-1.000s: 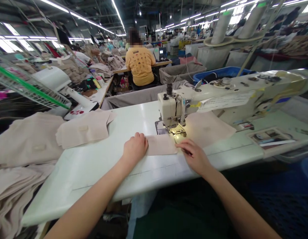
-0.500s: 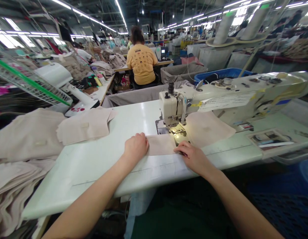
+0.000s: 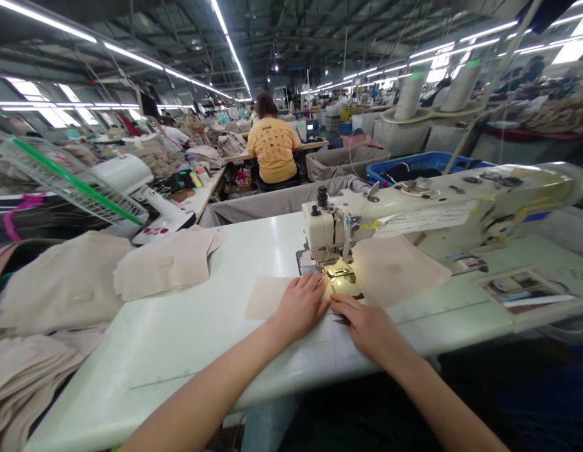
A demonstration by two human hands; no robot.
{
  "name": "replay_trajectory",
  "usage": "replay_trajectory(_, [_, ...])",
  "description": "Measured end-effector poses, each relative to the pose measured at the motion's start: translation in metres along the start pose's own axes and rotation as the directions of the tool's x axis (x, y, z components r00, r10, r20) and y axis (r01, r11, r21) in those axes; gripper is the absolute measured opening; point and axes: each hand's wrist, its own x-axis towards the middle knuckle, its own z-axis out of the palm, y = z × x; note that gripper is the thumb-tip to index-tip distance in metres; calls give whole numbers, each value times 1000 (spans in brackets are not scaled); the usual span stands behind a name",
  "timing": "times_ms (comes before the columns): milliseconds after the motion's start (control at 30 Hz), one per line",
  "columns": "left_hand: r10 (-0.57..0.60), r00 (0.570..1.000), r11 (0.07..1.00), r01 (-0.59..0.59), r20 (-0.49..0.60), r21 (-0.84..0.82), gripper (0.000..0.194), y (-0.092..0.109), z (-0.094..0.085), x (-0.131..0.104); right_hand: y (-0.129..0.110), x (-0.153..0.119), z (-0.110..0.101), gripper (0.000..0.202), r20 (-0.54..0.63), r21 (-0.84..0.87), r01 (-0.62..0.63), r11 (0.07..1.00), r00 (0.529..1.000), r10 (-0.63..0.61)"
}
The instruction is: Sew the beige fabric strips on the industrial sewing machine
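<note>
At the sewing machine's [image 3: 324, 229] front left lies the beige cloth [image 3: 264, 298]; our left hand [image 3: 301, 304] rests palm-down on it, fingers extended; our right hand [image 3: 370, 325] angles inward, and whether it pinches we cannot tell.

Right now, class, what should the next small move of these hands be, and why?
Perhaps guide the small beige fabric forward under the sewing machine head: the left hand rests on it beside the lit metal plate, with the right hand close by.
</note>
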Motion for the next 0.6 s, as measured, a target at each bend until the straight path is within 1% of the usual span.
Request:
replay_trajectory(100, [-5,1000,1000,5,-12,-12,29,-3,-1,3,1,5,-1,60,-7,-3,-3,1000,1000,3])
replay_trajectory(300, [9,999,998,-11,-38,-60,34,-8,4,2,-1,7,-2,54,-33,3,26,1000,999,-26])
replay_trajectory(500, [19,998,995,-25,-62,-97,34,-10,4,2,-1,7,-1,52,-42,16,9,1000,999,-9])
replay_trajectory(600, [16,998,995,-21,-56,-102,33,-10,3,2,1,7,0,51,-42,25,9,1000,999,-8])
